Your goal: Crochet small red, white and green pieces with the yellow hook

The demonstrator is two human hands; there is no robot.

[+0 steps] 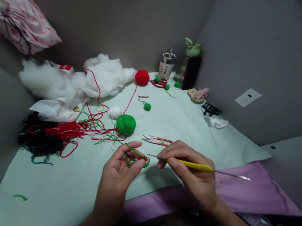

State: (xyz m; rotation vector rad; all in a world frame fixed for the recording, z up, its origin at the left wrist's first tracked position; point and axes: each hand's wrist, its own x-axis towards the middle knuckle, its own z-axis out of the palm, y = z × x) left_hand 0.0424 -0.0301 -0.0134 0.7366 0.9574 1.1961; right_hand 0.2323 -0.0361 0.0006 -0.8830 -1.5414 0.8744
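Pinched between the thumb and fingers of my left hand (pixel 119 169) is a small red, green and white crochet piece (pixel 145 162). Green yarn (pixel 134 149) loops over that hand's index finger. My right hand (pixel 190 170) is closed around the yellow handle of a crochet hook (pixel 199 165). Its thin metal tip points left, close to the crochet piece; whether they touch I cannot tell. A second metal end sticks out behind the handle. Just beyond my right hand lie orange-handled thread snips (pixel 157 139), partly covered by its fingers. A green yarn ball (pixel 126 124) rests past my left hand.
White stuffing (pixel 104 76) is heaped at the back, beside a red yarn ball (pixel 142 77). Tangled red yarn (pixel 71 132) and black yarn (pixel 41 136) spread at left. Red-handled scissors (pixel 159 83), a pen cup (pixel 166 66) and a green bottle (pixel 193 49) stand or lie at back right.
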